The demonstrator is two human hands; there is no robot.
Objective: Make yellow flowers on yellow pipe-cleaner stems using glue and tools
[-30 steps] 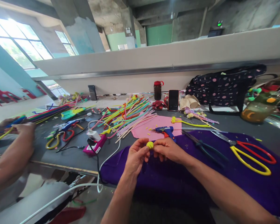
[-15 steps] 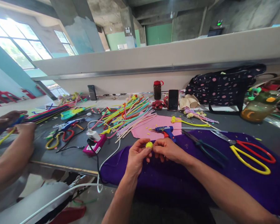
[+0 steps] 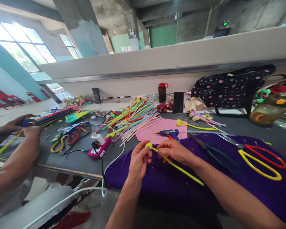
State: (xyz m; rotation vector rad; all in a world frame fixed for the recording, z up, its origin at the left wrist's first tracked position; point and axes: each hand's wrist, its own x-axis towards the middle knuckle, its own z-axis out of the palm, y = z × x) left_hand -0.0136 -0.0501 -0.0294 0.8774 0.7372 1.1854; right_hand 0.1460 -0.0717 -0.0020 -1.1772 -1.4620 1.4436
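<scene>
Above the purple cloth [image 3: 157,187], my left hand [image 3: 139,159] pinches the balled head of a yellow pipe cleaner [image 3: 184,171]. My right hand [image 3: 173,151] closes on its stem just beside the head, and the long tail slants down to the right over my right forearm. A blue glue gun [image 3: 169,133] lies just beyond my fingers on a pink sheet [image 3: 144,135]. Another yellow pipe cleaner with a balled end [image 3: 197,126] rests past it. Pliers [image 3: 212,152] and red-and-yellow-handled scissors [image 3: 259,157] lie to the right on the cloth.
Loose coloured pipe cleaners [image 3: 131,117] are heaped in the middle. A magenta power block [image 3: 100,149] with a white cable stands to the left. At far left a co-worker's hands [image 3: 26,125] hold pipe cleaners. A phone [image 3: 178,102], bottles and a dotted bag [image 3: 226,92] line the back.
The yellow pipe cleaner's stem has swung into view, stretching down to the right. My left fingers still hold its head. The view has shifted slightly.
</scene>
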